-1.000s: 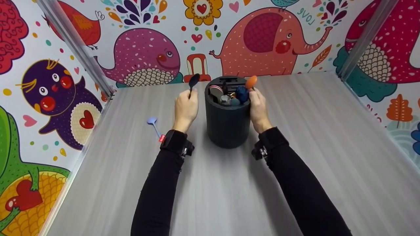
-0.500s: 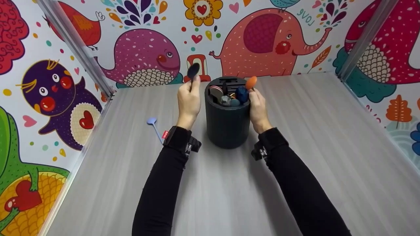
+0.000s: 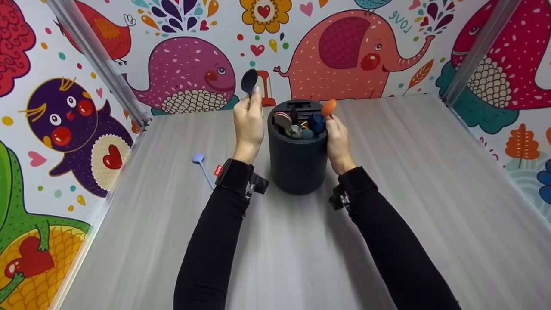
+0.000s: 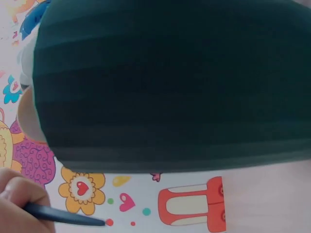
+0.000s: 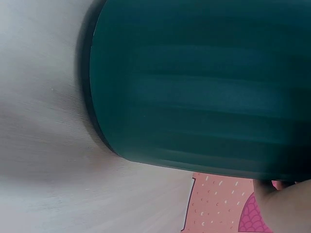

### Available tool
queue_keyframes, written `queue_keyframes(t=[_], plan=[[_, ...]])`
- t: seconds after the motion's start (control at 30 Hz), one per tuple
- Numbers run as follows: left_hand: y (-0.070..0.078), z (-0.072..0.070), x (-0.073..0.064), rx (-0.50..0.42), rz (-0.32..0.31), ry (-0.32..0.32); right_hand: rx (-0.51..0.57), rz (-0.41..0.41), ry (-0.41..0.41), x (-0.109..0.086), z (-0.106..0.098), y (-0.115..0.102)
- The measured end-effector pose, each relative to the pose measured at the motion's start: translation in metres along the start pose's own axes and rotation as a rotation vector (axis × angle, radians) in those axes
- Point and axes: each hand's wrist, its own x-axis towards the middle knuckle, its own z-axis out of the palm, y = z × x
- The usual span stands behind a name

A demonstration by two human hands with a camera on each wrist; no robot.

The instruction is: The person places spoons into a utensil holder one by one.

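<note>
In the head view, my left hand (image 3: 249, 125) pinches a black spoon (image 3: 249, 82) with its bowl up, left of a dark utensil holder (image 3: 298, 165). The left wrist view catches that hand (image 4: 22, 201) and the spoon (image 4: 63, 215) edge-on, beside the holder's ribbed wall. My right hand (image 3: 338, 144) is at the holder's right side, near the rim. An orange spoon (image 3: 329, 107) rises from between its thumb and fingers. In the right wrist view the right hand (image 5: 284, 206) is partly hidden behind the holder, fingertips right at the wall.
Inside the holder several utensils stand, among them a dark blue one (image 3: 316, 123) and a round-headed one (image 3: 283, 119); slots line its back. A light blue spoon (image 3: 202, 165) lies on the table (image 3: 275, 258) to the left. Printed panels (image 3: 258, 51) enclose the back and sides.
My left hand has risen slightly and turned, bringing the black spoon higher with its bowl facing more toward the head camera. The right hand, orange spoon and holder have stayed in place.
</note>
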Motion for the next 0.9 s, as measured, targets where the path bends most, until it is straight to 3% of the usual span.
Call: queue_keyframes(t=[0.33, 0.67, 0.9], plan=[[0.015, 0.016, 0.001, -0.153, 0.011, -0.076, 0.017, 0.005, -0.039, 0.001, 0.000, 0.000], [0.025, 0.030, 0.003, -0.175, 0.057, -0.079, 0.027, -0.011, -0.019, 0.001, -0.002, -0.001], [0.025, 0.032, 0.004, -0.219, 0.034, -0.088, 0.020, 0.001, -0.016, 0.000, -0.001, -0.001]])
